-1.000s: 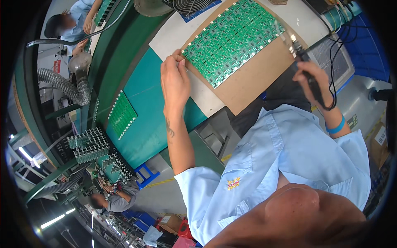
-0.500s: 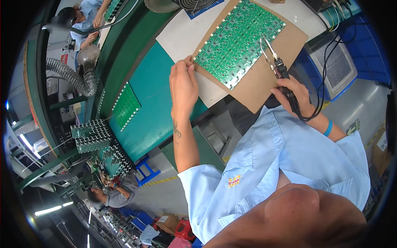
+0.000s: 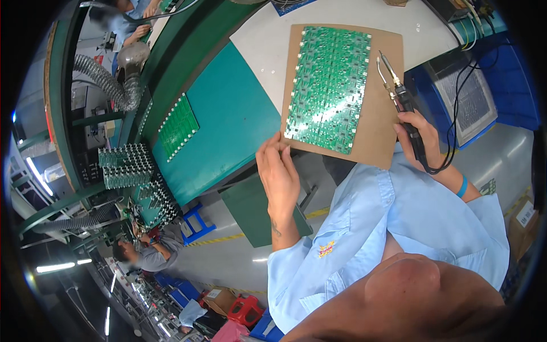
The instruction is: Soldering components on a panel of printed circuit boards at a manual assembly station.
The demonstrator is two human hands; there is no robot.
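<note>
My left hand pinches the near left corner of a brown cardboard sheet. On that sheet lies a green circuit board panel crowded with small components, with white connectors along its two long sides. My right hand is wrapped round the black handle of a soldering iron that has a thin curved tube beside its tip. The tip points away from me, over the bare cardboard to the right of the panel and apart from it. A black cable trails from the handle's lower end.
A green mat covers the bench at left, with another circuit board on it. Stacked boards stand farther left. Blue bins are at right. Two co-workers sit at other benches, upper left and lower left.
The cardboard and panel have turned counter-clockwise, their near left corner coming toward me with my left hand. The soldering iron has shifted slightly right, off the panel's edge.
</note>
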